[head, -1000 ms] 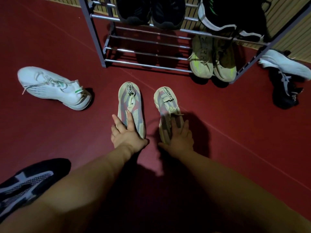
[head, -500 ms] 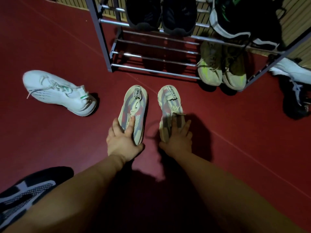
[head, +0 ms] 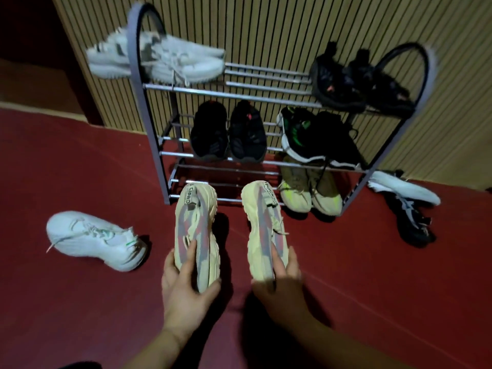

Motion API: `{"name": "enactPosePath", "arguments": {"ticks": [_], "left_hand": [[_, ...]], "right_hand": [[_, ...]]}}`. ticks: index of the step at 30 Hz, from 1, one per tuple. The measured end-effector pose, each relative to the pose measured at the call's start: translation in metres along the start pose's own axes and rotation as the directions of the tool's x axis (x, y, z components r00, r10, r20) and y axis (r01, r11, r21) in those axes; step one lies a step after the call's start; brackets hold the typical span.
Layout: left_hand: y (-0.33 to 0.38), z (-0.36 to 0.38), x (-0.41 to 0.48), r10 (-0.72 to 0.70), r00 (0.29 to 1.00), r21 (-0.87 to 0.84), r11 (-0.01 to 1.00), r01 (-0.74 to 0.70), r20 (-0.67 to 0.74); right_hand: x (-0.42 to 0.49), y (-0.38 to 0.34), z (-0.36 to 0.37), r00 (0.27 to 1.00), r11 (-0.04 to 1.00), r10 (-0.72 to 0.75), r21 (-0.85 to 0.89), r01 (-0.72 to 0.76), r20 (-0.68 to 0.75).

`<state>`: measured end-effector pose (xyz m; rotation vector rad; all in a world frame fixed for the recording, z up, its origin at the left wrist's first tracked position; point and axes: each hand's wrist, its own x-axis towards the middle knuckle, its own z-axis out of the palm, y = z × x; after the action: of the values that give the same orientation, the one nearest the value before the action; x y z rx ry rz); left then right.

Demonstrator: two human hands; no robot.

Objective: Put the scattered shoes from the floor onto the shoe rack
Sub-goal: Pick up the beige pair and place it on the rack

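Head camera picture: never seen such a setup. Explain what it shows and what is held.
There is no machine here: a person wears the camera on the head, so it looks forward and down. The left hand grips one cream shoe by its near end, and the right hand grips the matching shoe, in front of a metal shoe rack holding several pairs. On the red floor lie a white shoe at left and a black shoe at right.

Cream, grey-pink striped left sneaker (head: pixel 197 230) and right sneaker (head: pixel 262 230), side by side, just before 3-tier shoe rack (head: pixel 213 93)
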<state>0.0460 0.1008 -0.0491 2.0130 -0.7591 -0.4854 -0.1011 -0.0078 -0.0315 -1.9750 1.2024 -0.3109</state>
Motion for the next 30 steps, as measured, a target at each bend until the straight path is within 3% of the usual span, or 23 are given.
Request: {"name": "enactPosePath", "arguments": {"ticks": [9, 15, 18, 21, 26, 28, 30], "left_hand": [[0.056, -0.011, 0.002, 0.36, 0.928, -0.032, 0.931, -0.365, -0.1], [0.127, -0.021, 0.032, 0.405, 0.901, -0.095, 0.902, -0.422, -0.158], [0.169, -0.03, 0.057, 0.439, 0.882, -0.05, 0.89, -0.453, -0.171], [0.217, -0.038, 0.083, 0.453, 0.88, -0.006, 0.889, -0.458, -0.143], [0.295, -0.035, 0.142, 0.345, 0.93, 0.161, 0.932, -0.324, -0.127], [0.318, -0.029, 0.171, 0.274, 0.957, 0.274, 0.932, -0.239, -0.098], [0.325, -0.027, 0.191, 0.221, 0.975, 0.465, 0.865, -0.188, -0.018]], "right_hand": [[0.003, -0.035, -0.045, 0.952, 0.978, -0.209, -0.027, 0.209, -0.221], [0.026, -0.075, -0.096, 0.859, 0.946, -0.318, -0.069, 0.318, -0.402], [0.043, -0.099, -0.131, 0.854, 0.958, -0.278, -0.186, 0.216, -0.439], [0.06, -0.122, -0.167, 0.864, 0.95, -0.223, -0.3, 0.089, -0.452], [0.1, -0.151, -0.211, 0.844, 0.904, -0.209, -0.427, -0.026, -0.493], [0.119, -0.162, -0.223, 0.837, 0.883, -0.223, -0.467, -0.043, -0.5], [0.132, -0.17, -0.226, 0.841, 0.832, -0.259, -0.552, -0.055, -0.475]]}}
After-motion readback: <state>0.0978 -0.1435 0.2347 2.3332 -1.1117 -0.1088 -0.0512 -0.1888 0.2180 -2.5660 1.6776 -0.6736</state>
